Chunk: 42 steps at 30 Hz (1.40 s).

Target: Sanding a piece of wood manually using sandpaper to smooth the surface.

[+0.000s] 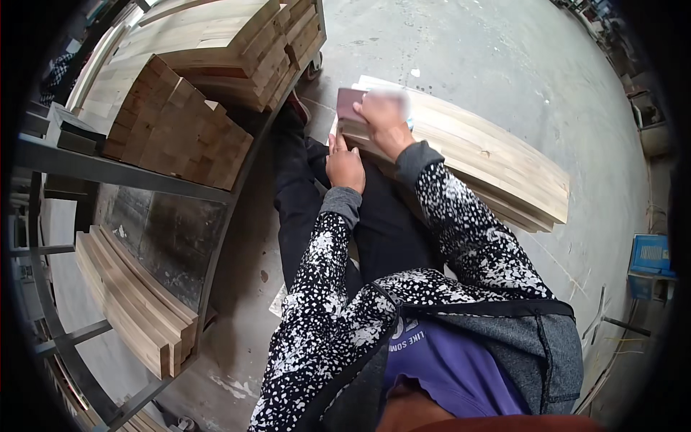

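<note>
Right hand [389,129]: grip clamped on mauve block [350,104] (fingers partly blurred)
Left hand [345,170]: by boards [475,147]; grip, partly hidden, cannot tell

Beneath the right hand [387,124] and its gripped block [348,106] lie stacked boards [479,147]; left of the grip, a rack [144,178] bears timber [176,129]; nearer the body is the left hand [345,171].

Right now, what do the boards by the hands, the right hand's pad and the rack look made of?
Boards: wood, seemingly unvarnished; pale, matte, visible grain and a knot.
Pad in the right hand: matte pinkish-brown, maybe abrasive or foam; partly blurred, so open.
Rack: likely steel, painted or bare, can't tell; slim dark bars carrying wood stacks.
</note>
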Tool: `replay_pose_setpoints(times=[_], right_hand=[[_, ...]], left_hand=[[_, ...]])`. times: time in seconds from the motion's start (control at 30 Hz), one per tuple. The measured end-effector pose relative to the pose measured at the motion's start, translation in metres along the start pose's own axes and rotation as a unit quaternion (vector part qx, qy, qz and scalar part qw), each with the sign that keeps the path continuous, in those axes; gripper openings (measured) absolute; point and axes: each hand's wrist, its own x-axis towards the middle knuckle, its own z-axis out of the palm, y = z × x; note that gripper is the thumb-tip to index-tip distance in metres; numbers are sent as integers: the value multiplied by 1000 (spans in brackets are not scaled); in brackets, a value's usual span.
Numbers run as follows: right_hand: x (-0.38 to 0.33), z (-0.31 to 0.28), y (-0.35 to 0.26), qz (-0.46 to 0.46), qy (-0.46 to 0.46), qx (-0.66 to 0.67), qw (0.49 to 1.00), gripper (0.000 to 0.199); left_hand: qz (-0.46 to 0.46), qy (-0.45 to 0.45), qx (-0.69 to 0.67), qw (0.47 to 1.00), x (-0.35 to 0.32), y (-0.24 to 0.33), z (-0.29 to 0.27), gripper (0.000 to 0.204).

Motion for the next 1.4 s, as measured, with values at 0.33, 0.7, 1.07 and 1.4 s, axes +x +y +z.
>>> replay_pose_setpoints(times=[0.33, 0.7, 1.07, 1.4], right_hand=[[-19, -6, -24, 26, -40, 27, 998, 38], [35, 17, 29, 139, 4, -44, 989, 42], [-50, -51, 85, 117, -19, -67, 991, 42], [-286, -200, 268, 540, 38, -296, 787, 35]], left_hand=[[5, -64, 30, 998, 5, -20, -48, 52], [-178, -253, 377, 873, -1, -51, -87, 57], [-122, -188, 321, 920, -6, -91, -89, 54], [-129, -202, 328, 914, -1, -86, -84, 53]])
